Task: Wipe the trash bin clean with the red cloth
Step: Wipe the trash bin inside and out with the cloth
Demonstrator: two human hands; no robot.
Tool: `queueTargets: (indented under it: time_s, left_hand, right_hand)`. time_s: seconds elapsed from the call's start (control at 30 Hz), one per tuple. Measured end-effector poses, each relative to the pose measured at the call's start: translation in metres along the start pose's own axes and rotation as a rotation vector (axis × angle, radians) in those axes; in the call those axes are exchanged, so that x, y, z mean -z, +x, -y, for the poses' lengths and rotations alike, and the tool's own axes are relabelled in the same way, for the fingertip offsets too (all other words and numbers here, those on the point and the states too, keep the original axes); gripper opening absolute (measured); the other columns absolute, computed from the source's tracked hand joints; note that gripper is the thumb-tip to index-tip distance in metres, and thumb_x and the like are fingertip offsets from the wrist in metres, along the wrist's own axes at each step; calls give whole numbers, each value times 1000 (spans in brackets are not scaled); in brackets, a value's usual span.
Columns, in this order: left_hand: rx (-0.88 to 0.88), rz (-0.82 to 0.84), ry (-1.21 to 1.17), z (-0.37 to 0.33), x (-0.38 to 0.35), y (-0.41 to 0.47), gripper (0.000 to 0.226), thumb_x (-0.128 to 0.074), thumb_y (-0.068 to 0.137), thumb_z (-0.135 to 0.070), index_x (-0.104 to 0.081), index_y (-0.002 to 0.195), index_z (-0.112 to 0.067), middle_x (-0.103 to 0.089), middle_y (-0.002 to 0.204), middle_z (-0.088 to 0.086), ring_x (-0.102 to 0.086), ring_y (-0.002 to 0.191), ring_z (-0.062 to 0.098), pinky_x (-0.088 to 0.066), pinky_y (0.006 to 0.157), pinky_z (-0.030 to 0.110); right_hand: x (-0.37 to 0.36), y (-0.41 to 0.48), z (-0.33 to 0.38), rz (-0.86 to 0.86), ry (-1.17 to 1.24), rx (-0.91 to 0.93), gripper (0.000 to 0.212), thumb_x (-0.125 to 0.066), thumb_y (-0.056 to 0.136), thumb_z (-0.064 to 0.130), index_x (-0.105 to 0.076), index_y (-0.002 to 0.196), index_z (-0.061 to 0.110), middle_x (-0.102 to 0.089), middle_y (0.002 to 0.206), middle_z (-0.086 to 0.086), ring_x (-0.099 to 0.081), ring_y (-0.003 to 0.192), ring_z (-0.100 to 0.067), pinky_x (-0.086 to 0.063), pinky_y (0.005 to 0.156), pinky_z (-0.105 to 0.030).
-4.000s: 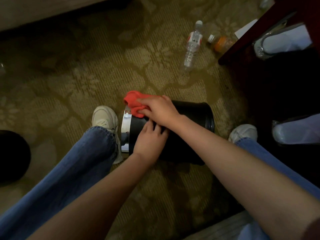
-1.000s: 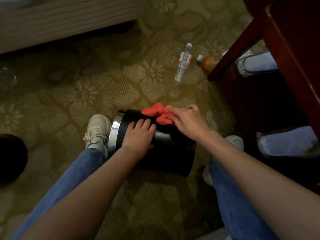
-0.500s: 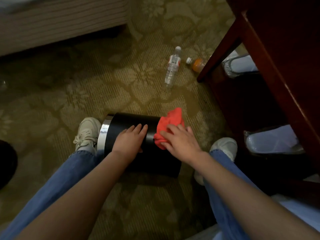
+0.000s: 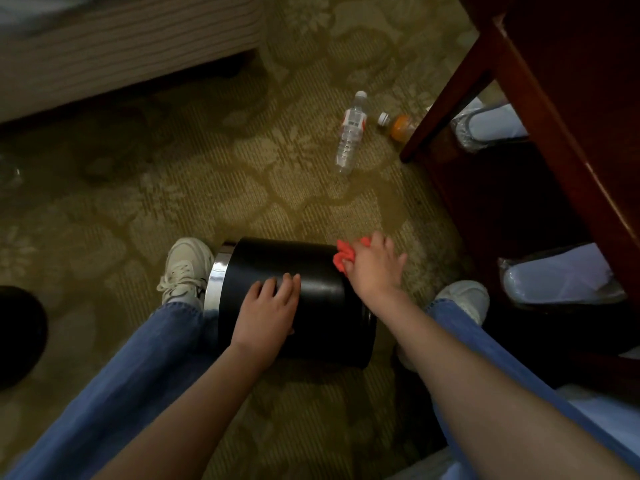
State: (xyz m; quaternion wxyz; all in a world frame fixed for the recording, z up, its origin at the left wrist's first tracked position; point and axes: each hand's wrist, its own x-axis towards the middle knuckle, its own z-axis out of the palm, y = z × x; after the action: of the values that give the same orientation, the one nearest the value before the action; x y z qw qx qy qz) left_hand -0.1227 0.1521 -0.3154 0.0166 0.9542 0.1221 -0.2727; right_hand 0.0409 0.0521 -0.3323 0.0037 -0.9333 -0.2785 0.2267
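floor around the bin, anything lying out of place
Two bottles lie tipped on the carpet near the table leg: a clear water bottle and an orange-filled bottle. The trash bin lies sideways under the left hand; the right hand grips the red cloth.

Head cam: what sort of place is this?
Probably a hotel room, though a home bedroom is possible: patterned carpet, a striped bed base at the top left, a dark wooden table at the right, and a small black bin with a chrome rim.
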Motion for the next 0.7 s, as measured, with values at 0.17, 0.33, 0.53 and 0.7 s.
queueTargets:
  time_s: [0.17,0.33,0.53,0.7]
  left_hand:
    - [-10,17,35,-1,8,7,91,-65,81,-43,-17,149,-5,-31,149,13,-41,127,30,-31,108,44]
    - [-20,-6,-31,2,-5,-1,103,-94,28,-40,-63,118,0,-66,110,16,-66,86,32,-56,73,44]
    - [-1,9,-57,-1,6,-1,89,-65,83,-40,-16,149,-6,-27,151,13,-37,132,32,-28,111,47]
    - [-2,25,-86,-2,-5,-15,95,-88,50,-42,-54,130,-4,-60,126,14,-62,105,31,-51,90,47]
  right_hand:
    - [-26,-53,4,-174,12,305,34,-69,69,29,-65,101,20,-60,98,1,-55,95,-24,-31,83,-41]
    - [-38,-65,5,-199,-80,622,42,-72,61,31,-62,101,21,-61,97,4,-57,90,-21,-29,84,-41]
    - [-14,-9,-2,-105,-25,116,39,-60,83,29,-57,122,27,-57,121,2,-46,113,-23,-26,95,-44]
    - [-11,10,-24,20,160,-112,33,-51,92,31,-56,124,28,-47,127,-3,-43,120,-26,-30,103,-45]
